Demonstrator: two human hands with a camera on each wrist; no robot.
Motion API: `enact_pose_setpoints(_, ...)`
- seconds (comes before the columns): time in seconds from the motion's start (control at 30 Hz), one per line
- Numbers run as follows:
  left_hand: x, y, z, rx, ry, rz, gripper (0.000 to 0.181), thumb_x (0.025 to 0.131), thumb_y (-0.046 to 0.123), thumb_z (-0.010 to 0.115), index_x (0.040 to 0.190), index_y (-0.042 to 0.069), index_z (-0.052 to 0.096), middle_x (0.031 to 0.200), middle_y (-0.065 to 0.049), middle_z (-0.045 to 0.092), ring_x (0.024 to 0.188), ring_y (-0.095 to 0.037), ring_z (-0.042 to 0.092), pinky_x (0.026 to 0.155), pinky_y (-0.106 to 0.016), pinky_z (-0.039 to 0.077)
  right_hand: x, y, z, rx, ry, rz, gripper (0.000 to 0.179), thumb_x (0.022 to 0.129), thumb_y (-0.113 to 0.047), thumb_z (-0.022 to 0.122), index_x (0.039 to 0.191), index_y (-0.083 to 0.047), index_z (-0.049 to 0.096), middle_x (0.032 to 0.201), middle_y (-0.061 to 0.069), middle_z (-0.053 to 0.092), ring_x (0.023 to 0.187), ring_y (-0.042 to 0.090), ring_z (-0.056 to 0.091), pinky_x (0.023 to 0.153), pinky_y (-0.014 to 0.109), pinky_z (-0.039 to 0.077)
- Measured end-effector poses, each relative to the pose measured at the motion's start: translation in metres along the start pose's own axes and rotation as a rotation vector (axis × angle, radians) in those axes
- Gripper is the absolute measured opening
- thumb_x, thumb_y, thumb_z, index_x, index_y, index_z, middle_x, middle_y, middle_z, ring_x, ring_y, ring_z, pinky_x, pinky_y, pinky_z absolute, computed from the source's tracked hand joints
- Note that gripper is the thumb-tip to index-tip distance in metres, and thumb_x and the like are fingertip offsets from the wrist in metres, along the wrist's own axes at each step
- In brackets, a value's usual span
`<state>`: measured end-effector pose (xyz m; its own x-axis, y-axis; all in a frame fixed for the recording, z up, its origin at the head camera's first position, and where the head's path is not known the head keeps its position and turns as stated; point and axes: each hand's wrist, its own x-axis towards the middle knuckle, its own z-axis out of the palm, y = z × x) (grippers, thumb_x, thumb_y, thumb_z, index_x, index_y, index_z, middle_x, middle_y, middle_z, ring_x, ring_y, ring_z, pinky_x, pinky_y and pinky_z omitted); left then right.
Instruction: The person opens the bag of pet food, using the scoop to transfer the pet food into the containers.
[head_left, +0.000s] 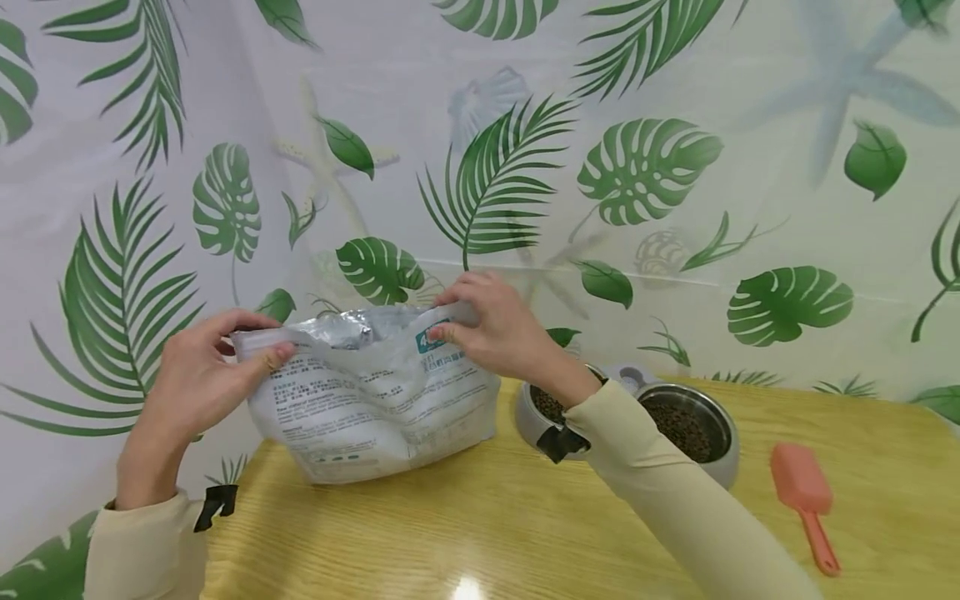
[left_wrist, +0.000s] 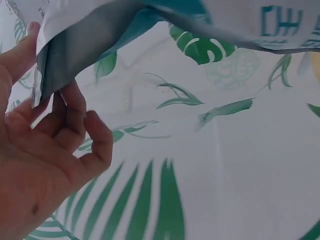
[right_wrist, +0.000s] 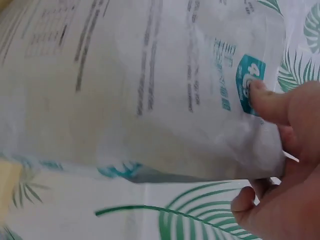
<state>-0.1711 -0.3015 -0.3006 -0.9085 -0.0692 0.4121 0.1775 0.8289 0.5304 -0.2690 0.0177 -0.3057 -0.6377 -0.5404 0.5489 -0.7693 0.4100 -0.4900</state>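
A white printed pet food bag [head_left: 375, 408] stands on the wooden table, its top parted so the silvery lining shows. My left hand [head_left: 198, 367] pinches the bag's upper left corner, thumb on the printed face. At the upper right corner my right hand [head_left: 498, 329] grips the edge, its thumb over the teal label. The left wrist view has the left hand [left_wrist: 55, 135] with fingers curled behind the bag's edge. In the right wrist view, the right thumb [right_wrist: 270, 102] presses on the label. What lies inside the bag is hidden.
Behind my right forearm, a double pet bowl [head_left: 723, 467] holds brown kibble in metal dishes. A coral scoop [head_left: 802, 483] lies at the right on the wooden table [head_left: 480, 525]. A leaf-patterned cloth [head_left: 525, 200] hangs along the back.
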Motion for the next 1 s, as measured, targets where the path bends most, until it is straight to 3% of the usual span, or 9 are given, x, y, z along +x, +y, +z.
enact_pose_setpoints(0.17,0.007,0.002,-0.003,-0.004,-0.062,0.104,0.023,0.09,0.024,0.081,0.105,0.007,0.077,0.099,-0.014,0.076,0.072,-0.003,0.06,0.057,-0.02,0.048,-0.004,0.002,0.009,0.073,0.096,0.054,0.013,0.085,-0.016,0.083,0.093,-0.007,0.079,0.095,0.005,0.075,0.095,0.024,0.061,0.087,0.039,0.049)
enact_pose_setpoints(0.27,0.006,-0.002,0.0,-0.007,0.002,0.24,0.011,0.085,0.011,0.084,0.093,0.008,0.077,0.091,-0.009,0.076,0.072,0.004,0.056,0.06,-0.016,0.044,-0.007,0.003,0.011,0.141,0.126,0.094,0.006,0.088,-0.012,0.081,0.086,-0.009,0.076,0.091,0.003,0.073,0.096,0.021,0.062,0.086,0.036,0.051)
enact_pose_setpoints(0.4,0.004,-0.006,0.003,-0.005,0.086,0.381,0.015,0.08,-0.001,0.084,0.086,0.009,0.075,0.085,-0.002,0.072,0.074,0.004,0.053,0.065,-0.014,0.04,-0.007,0.003,0.011,0.131,0.145,0.082,0.005,0.09,-0.012,0.078,0.087,-0.009,0.076,0.093,0.004,0.073,0.098,0.021,0.062,0.089,0.036,0.051)
enact_pose_setpoints(0.47,0.003,-0.004,0.001,0.015,0.07,0.366,0.014,0.081,0.003,0.084,0.089,0.01,0.076,0.088,-0.001,0.072,0.078,0.003,0.053,0.069,-0.014,0.039,-0.006,0.002,0.01,0.052,0.146,0.014,0.006,0.09,-0.014,0.079,0.09,-0.009,0.076,0.096,0.005,0.073,0.099,0.024,0.062,0.092,0.039,0.05)
enact_pose_setpoints(0.57,0.005,0.007,-0.005,0.058,-0.029,0.286,0.016,0.085,0.017,0.085,0.099,0.012,0.078,0.094,0.0,0.073,0.085,-0.006,0.056,0.074,-0.017,0.04,-0.006,-0.004,0.009,-0.104,0.13,-0.084,0.012,0.089,-0.019,0.08,0.094,-0.009,0.076,0.104,0.007,0.072,0.104,0.029,0.061,0.094,0.047,0.047)
enact_pose_setpoints(0.67,0.008,0.019,-0.006,0.106,-0.098,0.289,0.022,0.084,0.024,0.086,0.102,0.013,0.079,0.095,0.001,0.074,0.086,-0.011,0.059,0.075,-0.02,0.042,-0.006,-0.014,0.01,-0.186,0.087,-0.097,0.016,0.089,-0.024,0.081,0.096,-0.011,0.075,0.107,0.005,0.07,0.105,0.028,0.058,0.088,0.048,0.041)
enact_pose_setpoints(0.8,0.011,0.02,0.0,0.078,-0.059,0.429,0.013,0.081,0.01,0.087,0.088,0.013,0.077,0.084,0.005,0.07,0.074,-0.005,0.056,0.068,-0.017,0.043,-0.006,-0.02,0.015,-0.133,0.09,-0.061,0.013,0.088,-0.022,0.08,0.091,-0.012,0.074,0.096,0.001,0.07,0.093,0.022,0.054,0.079,0.041,0.028)
enact_pose_setpoints(0.87,0.01,0.018,0.001,0.044,-0.032,0.494,0.019,0.078,0.004,0.087,0.08,0.016,0.073,0.079,0.008,0.067,0.069,0.0,0.052,0.065,-0.015,0.041,-0.006,-0.019,0.017,-0.074,0.127,-0.054,0.012,0.087,-0.018,0.08,0.083,-0.011,0.071,0.089,0.001,0.07,0.086,0.021,0.051,0.08,0.04,0.024)
enact_pose_setpoints(1.0,0.008,0.017,0.0,0.03,-0.005,0.553,0.023,0.076,-0.001,0.087,0.076,0.016,0.072,0.076,0.008,0.065,0.064,0.0,0.049,0.061,-0.014,0.04,-0.008,-0.016,0.02,-0.006,0.176,-0.055,0.016,0.086,-0.013,0.08,0.077,-0.011,0.067,0.084,0.002,0.07,0.082,0.02,0.047,0.081,0.039,0.021)
